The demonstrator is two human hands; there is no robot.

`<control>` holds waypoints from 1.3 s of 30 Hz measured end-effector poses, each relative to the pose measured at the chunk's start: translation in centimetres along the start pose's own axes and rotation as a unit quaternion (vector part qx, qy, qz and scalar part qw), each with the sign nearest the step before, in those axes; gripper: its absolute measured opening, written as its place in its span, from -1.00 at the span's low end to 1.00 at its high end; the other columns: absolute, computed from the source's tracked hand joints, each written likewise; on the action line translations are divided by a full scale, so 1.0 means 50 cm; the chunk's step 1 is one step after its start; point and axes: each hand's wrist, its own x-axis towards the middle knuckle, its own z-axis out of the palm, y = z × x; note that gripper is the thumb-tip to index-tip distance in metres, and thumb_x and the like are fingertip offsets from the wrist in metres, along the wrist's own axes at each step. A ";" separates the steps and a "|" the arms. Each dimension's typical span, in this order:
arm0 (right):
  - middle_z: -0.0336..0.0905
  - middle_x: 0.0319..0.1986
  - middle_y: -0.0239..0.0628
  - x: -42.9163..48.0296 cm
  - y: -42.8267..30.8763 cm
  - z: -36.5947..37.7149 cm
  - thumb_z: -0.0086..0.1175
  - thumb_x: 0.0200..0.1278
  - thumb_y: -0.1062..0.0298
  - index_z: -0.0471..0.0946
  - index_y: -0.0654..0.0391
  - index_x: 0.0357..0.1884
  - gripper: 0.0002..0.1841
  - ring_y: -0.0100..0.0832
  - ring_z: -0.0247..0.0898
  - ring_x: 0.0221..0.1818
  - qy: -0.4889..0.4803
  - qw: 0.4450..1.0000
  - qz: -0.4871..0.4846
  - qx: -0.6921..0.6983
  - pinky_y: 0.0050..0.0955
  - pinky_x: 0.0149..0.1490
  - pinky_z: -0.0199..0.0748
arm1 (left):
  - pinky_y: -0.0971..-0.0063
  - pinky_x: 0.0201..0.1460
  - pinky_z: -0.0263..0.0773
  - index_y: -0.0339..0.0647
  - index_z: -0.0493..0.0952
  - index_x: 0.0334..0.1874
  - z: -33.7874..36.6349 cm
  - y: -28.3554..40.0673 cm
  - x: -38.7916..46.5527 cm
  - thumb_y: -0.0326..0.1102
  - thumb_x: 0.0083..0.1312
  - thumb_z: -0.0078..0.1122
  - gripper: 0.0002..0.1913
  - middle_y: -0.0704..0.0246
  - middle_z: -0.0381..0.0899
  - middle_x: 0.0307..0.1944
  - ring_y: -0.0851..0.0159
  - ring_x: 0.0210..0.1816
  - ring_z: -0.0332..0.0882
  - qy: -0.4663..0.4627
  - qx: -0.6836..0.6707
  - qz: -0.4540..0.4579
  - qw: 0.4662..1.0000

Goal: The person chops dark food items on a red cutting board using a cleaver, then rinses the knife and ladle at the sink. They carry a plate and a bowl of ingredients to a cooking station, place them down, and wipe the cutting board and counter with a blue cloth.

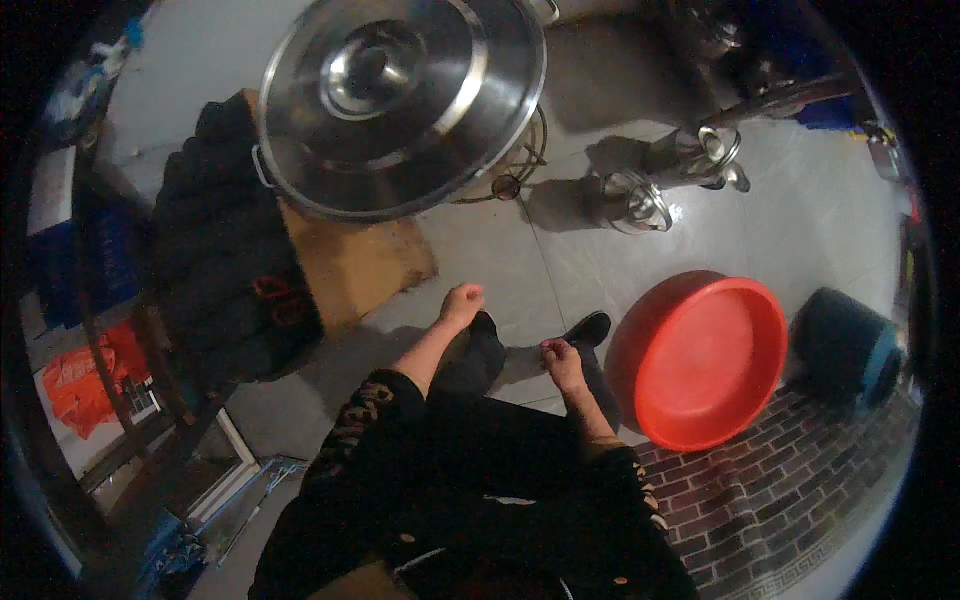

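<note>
My left hand (461,301) hangs in front of me with its fingers curled in, above one dark shoe (484,324). Nothing shows in its grip. Lower and to the right, my right hand (562,362) has its fingers drawn together near the other shoe (591,328), and I make out no object there. Both hands are apart from the things around them. Nearest on the right is a large red plastic basin (701,364), its inside facing up. Ahead stands a big steel pot with a domed lid (405,97) and side handles.
Two shiny metal kettle-like vessels (637,202) (712,150) stand on the tiled floor (495,262). Beside the pot lie a dark quilted cloth (225,247) and brown cardboard (352,262). A dark bucket-like container (847,349) rests at right, near a brick-patterned surface (750,502). Shelving (97,360) lines the left.
</note>
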 end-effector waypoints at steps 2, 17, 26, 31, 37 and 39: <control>0.54 -0.44 -0.28 0.025 0.007 -0.028 -0.02 0.21 0.51 0.50 0.27 -0.15 -0.82 -0.50 0.45 -0.34 0.000 0.989 -0.044 -0.142 -0.49 -0.19 0.44 | 0.41 -0.04 0.46 -0.23 0.57 -0.08 0.044 -0.033 0.063 -0.29 0.18 0.19 -0.71 0.26 0.65 -0.18 0.26 -0.13 0.60 0.011 0.027 0.016 0.999; 0.59 -0.29 -0.07 0.112 -0.117 -0.298 0.03 0.25 0.51 0.50 0.28 -0.09 -0.80 -0.28 0.54 -0.22 0.129 0.956 -0.110 -0.238 -0.43 -0.08 0.45 | 0.15 0.07 0.39 -0.32 0.32 0.19 0.364 -0.160 0.628 0.01 0.05 0.31 -0.27 0.07 0.34 0.17 0.01 0.15 0.34 0.189 -0.015 -0.160 0.969; 0.57 -0.34 -0.10 0.084 -0.159 -0.288 0.05 0.14 0.60 0.49 0.33 -0.13 -0.78 -0.31 0.53 -0.24 0.217 0.930 -0.147 -0.259 -0.44 -0.09 0.45 | -0.13 0.23 0.10 -0.34 0.07 0.34 0.390 -0.101 0.787 0.35 -0.21 0.40 0.19 0.01 0.00 0.34 -0.09 0.31 0.01 0.356 0.090 -0.181 0.912; 0.55 -0.35 -0.10 0.089 -0.142 -0.287 0.07 0.12 0.61 0.49 0.32 -0.13 -0.77 -0.25 0.52 -0.28 0.201 0.918 -0.147 -0.308 -0.41 -0.11 0.45 | -0.17 0.25 0.02 -0.22 0.10 0.35 0.394 -0.076 0.807 0.37 -0.24 0.39 0.17 0.05 0.07 0.32 -0.05 0.35 -0.04 0.419 0.080 -0.147 0.892; 0.53 -0.36 -0.09 0.091 -0.141 -0.287 0.09 0.10 0.60 0.50 0.31 -0.14 -0.76 -0.22 0.51 -0.29 0.191 0.912 -0.147 -0.332 -0.38 -0.14 0.44 | -0.11 0.29 0.01 -0.17 0.18 0.33 0.391 -0.059 0.790 0.24 -0.22 0.45 0.07 0.07 0.22 0.25 0.02 0.36 0.01 0.363 0.069 -0.179 0.912; 0.53 -0.36 -0.09 0.095 -0.150 -0.281 0.09 0.10 0.60 0.50 0.31 -0.14 -0.76 -0.20 0.51 -0.29 0.182 0.914 -0.165 -0.322 -0.37 -0.14 0.44 | -0.05 0.32 0.02 -0.19 0.20 0.31 0.420 -0.069 0.745 0.14 -0.21 0.49 0.03 0.06 0.26 0.23 0.01 0.35 0.04 0.422 0.046 -0.114 0.898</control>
